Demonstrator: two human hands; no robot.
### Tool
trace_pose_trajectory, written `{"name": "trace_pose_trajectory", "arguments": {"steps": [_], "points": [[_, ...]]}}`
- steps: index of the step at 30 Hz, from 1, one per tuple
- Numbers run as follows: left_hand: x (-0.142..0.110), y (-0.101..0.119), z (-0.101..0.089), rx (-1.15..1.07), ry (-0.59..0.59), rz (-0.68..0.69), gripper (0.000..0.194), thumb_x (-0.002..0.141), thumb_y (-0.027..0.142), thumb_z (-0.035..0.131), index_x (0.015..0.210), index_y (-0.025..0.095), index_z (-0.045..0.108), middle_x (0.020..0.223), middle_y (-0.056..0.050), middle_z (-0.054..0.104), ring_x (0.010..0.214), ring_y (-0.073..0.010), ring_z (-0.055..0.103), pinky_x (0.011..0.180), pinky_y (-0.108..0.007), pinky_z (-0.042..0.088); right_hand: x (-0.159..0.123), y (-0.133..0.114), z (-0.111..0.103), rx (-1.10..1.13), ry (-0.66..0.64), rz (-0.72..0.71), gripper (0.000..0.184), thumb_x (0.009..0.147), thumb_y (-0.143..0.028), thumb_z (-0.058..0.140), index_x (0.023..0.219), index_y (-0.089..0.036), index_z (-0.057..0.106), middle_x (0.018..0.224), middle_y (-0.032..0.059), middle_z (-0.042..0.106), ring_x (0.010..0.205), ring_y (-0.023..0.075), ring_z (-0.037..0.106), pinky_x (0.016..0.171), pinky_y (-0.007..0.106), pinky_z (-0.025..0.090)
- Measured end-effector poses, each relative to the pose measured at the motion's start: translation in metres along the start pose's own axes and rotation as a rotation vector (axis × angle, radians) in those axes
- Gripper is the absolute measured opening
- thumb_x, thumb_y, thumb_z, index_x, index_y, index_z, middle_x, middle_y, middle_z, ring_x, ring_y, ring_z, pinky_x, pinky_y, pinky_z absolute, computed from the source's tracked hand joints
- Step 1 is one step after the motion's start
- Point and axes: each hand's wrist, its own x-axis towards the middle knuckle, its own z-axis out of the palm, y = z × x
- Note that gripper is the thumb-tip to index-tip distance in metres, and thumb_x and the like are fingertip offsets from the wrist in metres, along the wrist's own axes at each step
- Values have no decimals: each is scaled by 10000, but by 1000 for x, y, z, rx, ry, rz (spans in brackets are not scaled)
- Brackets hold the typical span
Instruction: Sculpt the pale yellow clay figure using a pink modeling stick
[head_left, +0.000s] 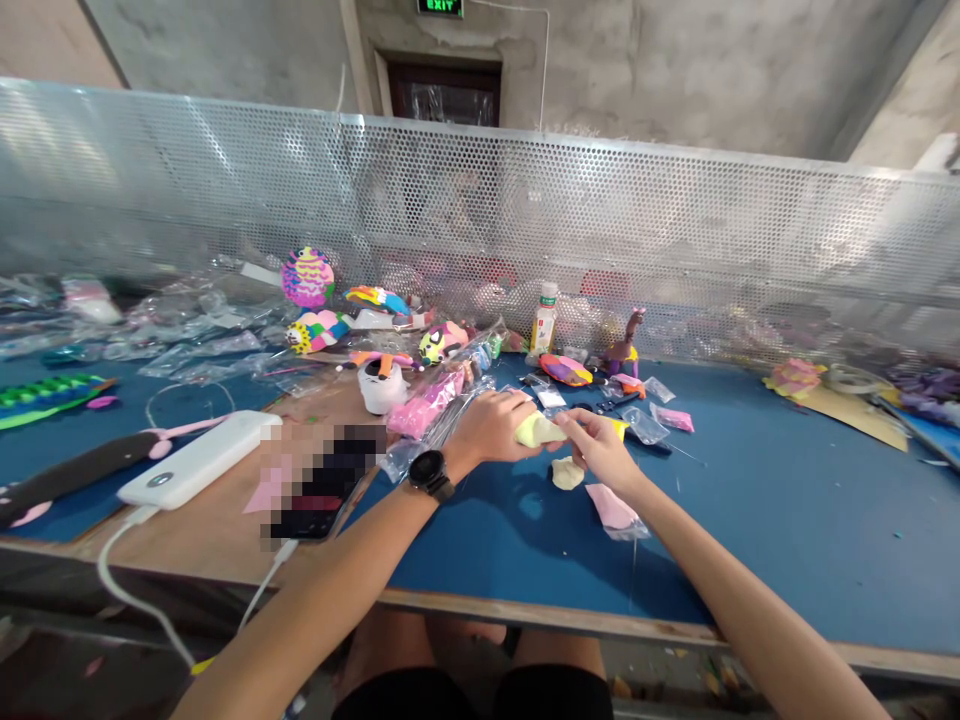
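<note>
A piece of pale yellow modelling clay [538, 430] is held between my two hands above the blue table. My left hand [491, 425], with a black watch on the wrist, is wrapped round its left part. The fingers of my right hand [600, 447] pinch its right end. Just below them lies a cream lump of clay [568, 474]. Nearer to me is a clear packet of pink clay [613, 508]. Beyond my hands are a small white packet [551, 398] and a flat orange and purple clay figure [566, 370].
A white power bank [199, 458] and a phone [322, 490] with cables lie at the left. Painted-looking clay figures, a tape roll [382, 388] and a bottle [544, 320] stand towards the back. A perforated metal screen [675, 230] closes off the table's far side.
</note>
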Motion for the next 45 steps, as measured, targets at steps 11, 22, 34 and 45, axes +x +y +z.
{"name": "trace_pose_trajectory", "arguments": {"steps": [11,22,34,45], "points": [[0,-1,2,-7,-12,6,457,901,607,664,1024,171,727,1048,-125,791,941,-290,768,779,-403,569,3,4,-3,-43,-154,22,695,860,-860,609,675,-190,618,548,12,628,415,82,387,415,241,280],[1,4,2,-25,79,-5,390,898,567,675,952,185,733,993,-106,807,908,-276,777,744,-374,581,2,10,1,-114,-103,-45,785,965,-879,387,576,-215,541,488,-14,468,434,105,372,447,270,280],[3,16,-4,-152,123,-79,420,865,615,736,894,198,700,906,-66,811,819,-249,784,695,-353,593,-9,6,1,-783,220,-617,554,1152,-533,222,736,-247,449,617,4,534,534,158,468,565,312,282],[3,18,-5,-251,113,-116,406,842,612,754,886,211,709,845,-51,791,785,-242,766,671,-344,568,-13,5,-1,-993,260,-752,499,1170,-413,239,790,-234,508,651,16,598,516,153,493,522,300,252]]}}
